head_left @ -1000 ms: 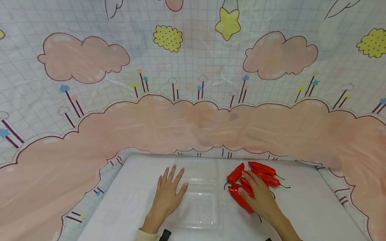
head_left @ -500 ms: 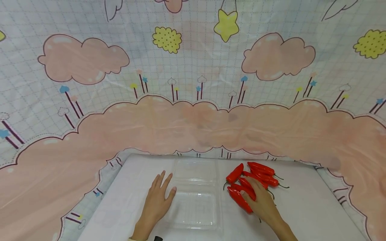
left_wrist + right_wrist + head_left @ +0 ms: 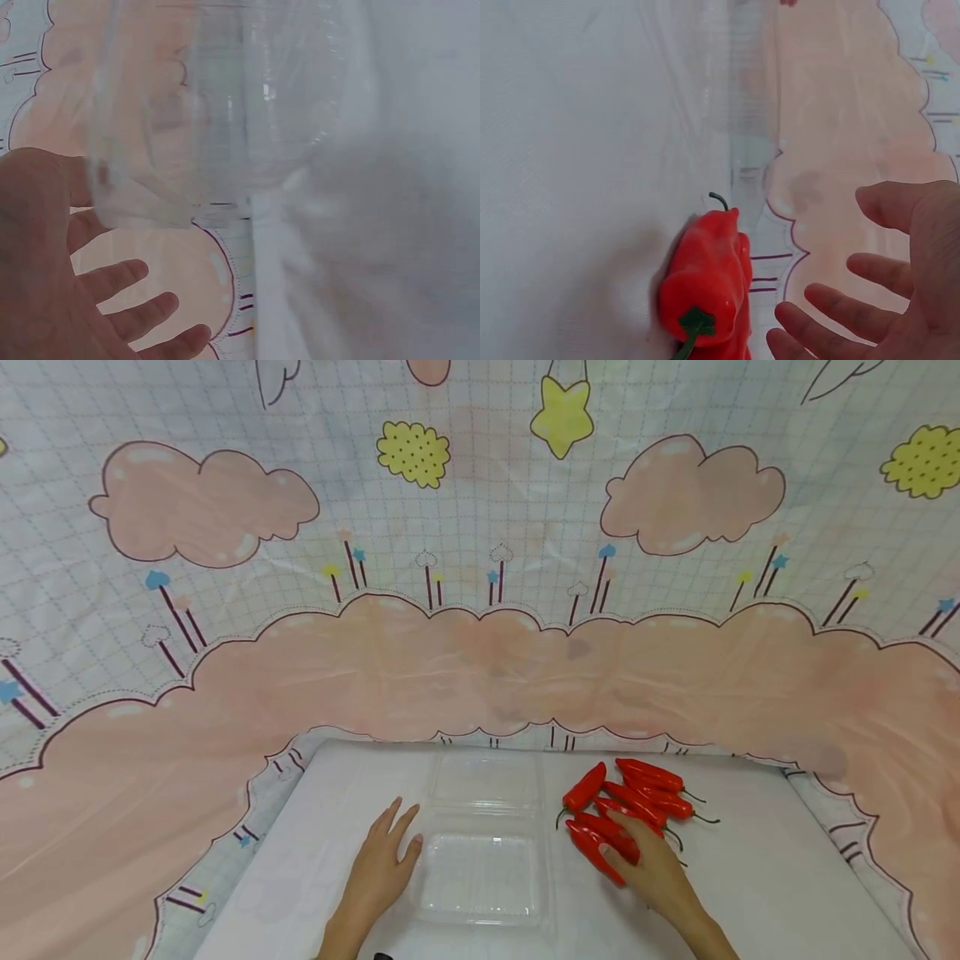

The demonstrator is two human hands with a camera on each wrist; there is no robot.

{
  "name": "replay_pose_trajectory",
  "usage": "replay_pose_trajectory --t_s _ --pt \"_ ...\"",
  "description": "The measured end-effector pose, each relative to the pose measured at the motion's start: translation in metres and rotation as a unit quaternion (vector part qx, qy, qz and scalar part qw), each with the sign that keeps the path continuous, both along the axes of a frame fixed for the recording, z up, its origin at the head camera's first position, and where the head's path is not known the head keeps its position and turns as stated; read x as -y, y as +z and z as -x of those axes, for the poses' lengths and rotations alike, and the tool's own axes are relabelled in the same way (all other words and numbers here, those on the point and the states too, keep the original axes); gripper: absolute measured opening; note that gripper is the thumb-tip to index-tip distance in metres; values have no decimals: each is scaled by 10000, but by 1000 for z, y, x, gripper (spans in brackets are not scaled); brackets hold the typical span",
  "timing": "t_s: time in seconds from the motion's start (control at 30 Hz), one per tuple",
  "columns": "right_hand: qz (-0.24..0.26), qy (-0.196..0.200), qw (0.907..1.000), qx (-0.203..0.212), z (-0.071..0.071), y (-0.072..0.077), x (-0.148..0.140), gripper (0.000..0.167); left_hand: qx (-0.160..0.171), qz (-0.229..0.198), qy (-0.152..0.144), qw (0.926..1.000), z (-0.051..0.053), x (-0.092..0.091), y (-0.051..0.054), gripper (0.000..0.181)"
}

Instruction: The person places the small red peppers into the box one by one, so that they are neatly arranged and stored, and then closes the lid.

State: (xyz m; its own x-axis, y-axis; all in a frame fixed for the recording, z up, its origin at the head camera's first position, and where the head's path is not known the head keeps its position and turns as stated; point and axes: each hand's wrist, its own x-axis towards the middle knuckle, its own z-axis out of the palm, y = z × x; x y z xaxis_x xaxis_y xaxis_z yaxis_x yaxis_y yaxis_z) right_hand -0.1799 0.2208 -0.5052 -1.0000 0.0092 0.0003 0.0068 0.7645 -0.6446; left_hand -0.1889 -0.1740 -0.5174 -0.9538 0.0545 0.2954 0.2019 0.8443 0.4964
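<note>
My left hand (image 3: 381,867) hovers by the left edge of a clear plastic clamshell box (image 3: 480,881), fingers spread and holding nothing. The box lies opened flat, its lid (image 3: 486,783) on the far side. In the left wrist view the fingers (image 3: 142,311) are apart, and the box is partly hidden behind the thumb side. To the right of the box, my right hand (image 3: 660,870) is over the near side of a pile of red peppers (image 3: 596,852). In the right wrist view its fingers (image 3: 847,311) are loosely bent beside a pepper (image 3: 701,277), with a gap between.
A white tabletop (image 3: 780,860) carries the box and the peppers. Behind and around it hangs a cloth (image 3: 525,677) printed with clouds and stars. Several peppers with green stems lie close together, some overlapping.
My left hand has drawn back to the left and nearer to me, away from the box. The right hand has stayed over the peppers with a slight shift. Box and peppers look unmoved.
</note>
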Motion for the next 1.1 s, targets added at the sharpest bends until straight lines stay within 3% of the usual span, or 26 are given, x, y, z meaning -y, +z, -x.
replay_pose_trajectory --t_s 0.23,0.5,1.1 --pt "-72 -133 9998 138 -2 -6 1 61 305 -69 -37 9995 -3 7 -12 46" --pt "-141 -164 9996 162 -1 -13 1 59 588 -772 -241 9950 -3 10 -22 39" --pt "-166 -135 9988 448 1 -25 5 62 386 -1091 -500 9920 -1 11 -31 44"
